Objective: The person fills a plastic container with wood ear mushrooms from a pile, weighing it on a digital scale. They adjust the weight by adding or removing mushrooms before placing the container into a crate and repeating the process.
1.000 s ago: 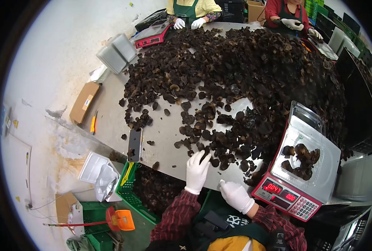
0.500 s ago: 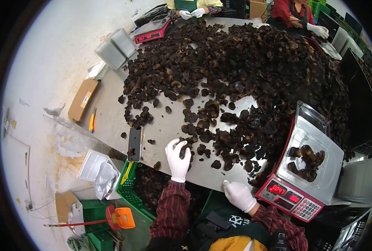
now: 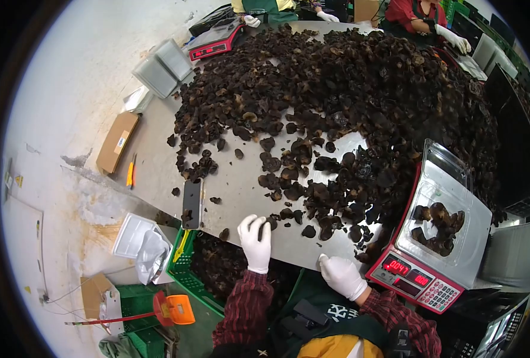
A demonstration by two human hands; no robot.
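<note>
My left hand (image 3: 255, 243), in a white glove, is over the near edge of the metal table. Its fingers are curled around a dark wood ear mushroom (image 3: 271, 223) that shows beside the thumb. My right hand (image 3: 341, 278), also gloved, is closed at the table edge, left of the scale; anything inside its fingers is hidden. Several wood ear mushrooms lie on the pan of the red digital scale (image 3: 417, 268), whose display appears to read 0.047. A large heap of wood ear mushrooms (image 3: 336, 89) covers the far part of the table (image 3: 229, 170).
A phone (image 3: 191, 203) lies at the left edge near a yellow-orange cutter (image 3: 131, 172). Below the edge stands a green crate (image 3: 181, 274) with mushrooms. Clear plastic trays (image 3: 163, 68) and another scale (image 3: 214, 45) are far left. Two people in white gloves work across the table.
My left hand has drawn back toward the near edge, and fewer mushrooms lie just beyond it. My right hand has hardly moved. The hands of the person at the far side have moved apart.
</note>
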